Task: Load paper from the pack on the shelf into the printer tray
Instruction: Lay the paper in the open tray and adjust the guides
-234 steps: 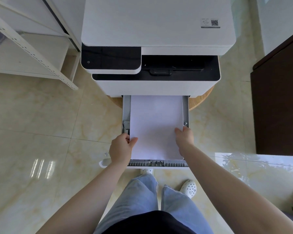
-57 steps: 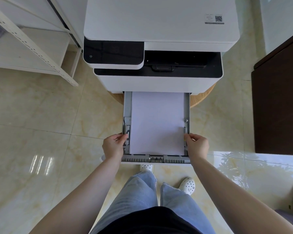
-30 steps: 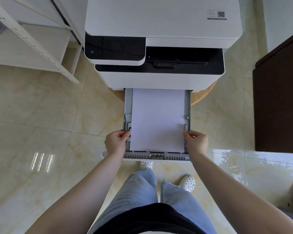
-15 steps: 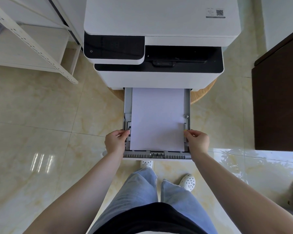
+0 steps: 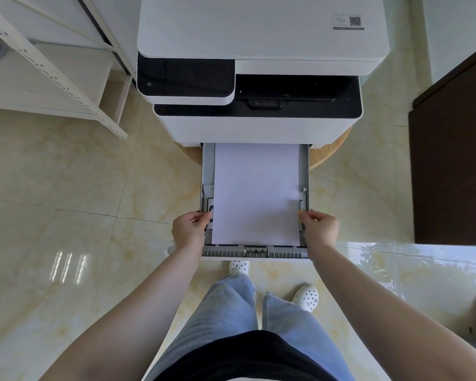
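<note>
Far left: white shelf (image 5: 50,78); no paper pack is visible on the part in view.

Left hand (image 5: 189,231): fingertips pinched on the left side guide (image 5: 210,213) of the printer tray (image 5: 304,166), touching it at the stack's left edge.

Centre: paper (image 5: 256,193) lies flat in the tray, long axis running near to far, far end under the printer (image 5: 259,64). The tray stands pulled out toward the person, between the two hands — neither hand is nearer.

Right hand (image 5: 320,229): fingertips pinched on the right side guide (image 5: 300,213), touching it at the stack's right edge.

Judgement: loading appears done; guides are being set against the stack. The coming move is likely a push away from the person, along the paper's long axis, to seat the tray.

Markings: a power symbol on the dark control panel (image 5: 186,78); a label with QR code (image 5: 348,22) at far right of the lid — text too small to read. No brand legible.
</note>
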